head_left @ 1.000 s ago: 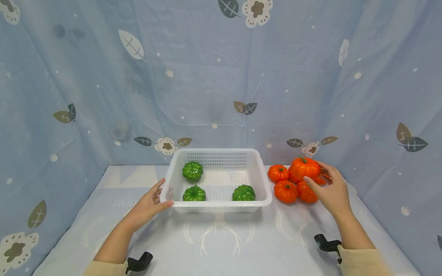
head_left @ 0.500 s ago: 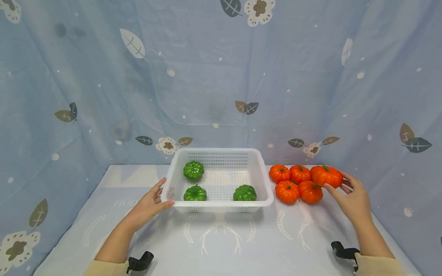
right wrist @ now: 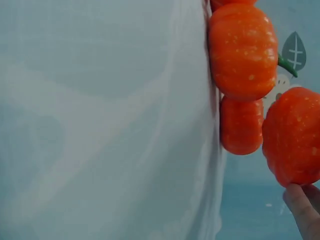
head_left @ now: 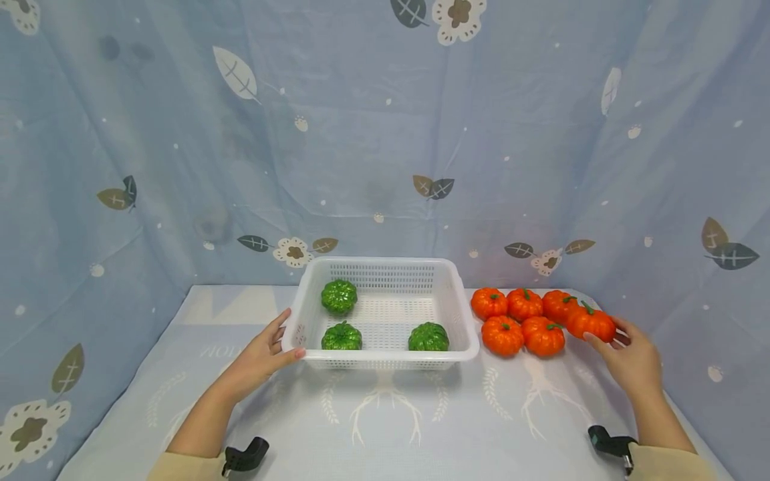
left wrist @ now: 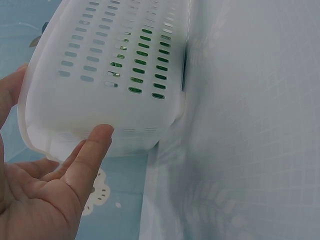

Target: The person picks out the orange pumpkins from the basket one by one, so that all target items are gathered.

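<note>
In the head view my left hand (head_left: pixel 260 361) holds the left end of a white plastic basket (head_left: pixel 385 356), thumb at the near corner of the rim. Its fingertips touch the slotted end wall (left wrist: pixel 95 107) in the left wrist view. Three green pumpkins lie inside: one at the back left (head_left: pixel 339 297), one at the front left (head_left: pixel 341 336), one at the front right (head_left: pixel 428 337). My right hand (head_left: pixel 634 361) grips an orange pumpkin (head_left: pixel 591 323) by its right side, at the right end of the orange group. The right wrist view shows fingertips against this pumpkin (right wrist: pixel 295 137).
Several other orange pumpkins stand in two rows right of the basket, among them a front one (head_left: pixel 544 336) and a back one (head_left: pixel 525 304). A pale cloth covers the table (head_left: pixel 385 427). Blue patterned curtain (head_left: pixel 373 133) hangs behind and at both sides.
My right hand has moved right and toward me. An orange pumpkin now stands at the back row's right end, and the hand holds another in front of it. The left hand and basket stay put.
</note>
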The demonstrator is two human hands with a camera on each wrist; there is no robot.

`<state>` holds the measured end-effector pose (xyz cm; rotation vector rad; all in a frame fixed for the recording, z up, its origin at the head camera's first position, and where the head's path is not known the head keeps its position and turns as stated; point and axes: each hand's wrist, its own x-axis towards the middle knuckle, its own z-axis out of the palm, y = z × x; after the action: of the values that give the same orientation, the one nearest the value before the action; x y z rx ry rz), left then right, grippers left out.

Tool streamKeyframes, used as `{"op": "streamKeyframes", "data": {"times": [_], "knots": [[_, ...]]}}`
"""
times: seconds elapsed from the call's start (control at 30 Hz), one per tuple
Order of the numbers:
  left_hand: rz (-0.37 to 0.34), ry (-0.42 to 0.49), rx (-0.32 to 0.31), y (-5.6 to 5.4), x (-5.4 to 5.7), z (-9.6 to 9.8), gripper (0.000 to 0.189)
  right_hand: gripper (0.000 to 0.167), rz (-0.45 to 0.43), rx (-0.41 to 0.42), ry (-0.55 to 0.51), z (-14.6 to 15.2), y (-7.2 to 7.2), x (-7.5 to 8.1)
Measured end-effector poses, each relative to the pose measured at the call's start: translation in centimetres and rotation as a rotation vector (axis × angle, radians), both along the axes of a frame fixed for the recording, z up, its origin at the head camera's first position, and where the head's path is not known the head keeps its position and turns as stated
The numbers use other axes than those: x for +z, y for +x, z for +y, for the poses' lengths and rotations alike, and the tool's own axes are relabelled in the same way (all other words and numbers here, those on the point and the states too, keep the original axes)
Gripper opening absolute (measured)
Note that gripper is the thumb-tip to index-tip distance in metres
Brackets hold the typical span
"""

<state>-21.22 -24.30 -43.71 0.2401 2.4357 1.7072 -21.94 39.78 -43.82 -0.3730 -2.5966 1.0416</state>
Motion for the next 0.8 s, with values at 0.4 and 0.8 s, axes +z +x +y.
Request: {"op": "streamKeyframes", "data": {"times": [0.4,0.8], "knots": [[-0.004,0.0,0.002,-0.1,0.0,-0.1,0.1,0.087,-0.126,0.045,0.01,1.5,-0.8,-1.5],[-0.007,0.023,0.003,-0.1,-0.2,-0.1,0.1,0.085,-0.261,0.108,-0.033,2.2,-1.6,-1.1]]}}
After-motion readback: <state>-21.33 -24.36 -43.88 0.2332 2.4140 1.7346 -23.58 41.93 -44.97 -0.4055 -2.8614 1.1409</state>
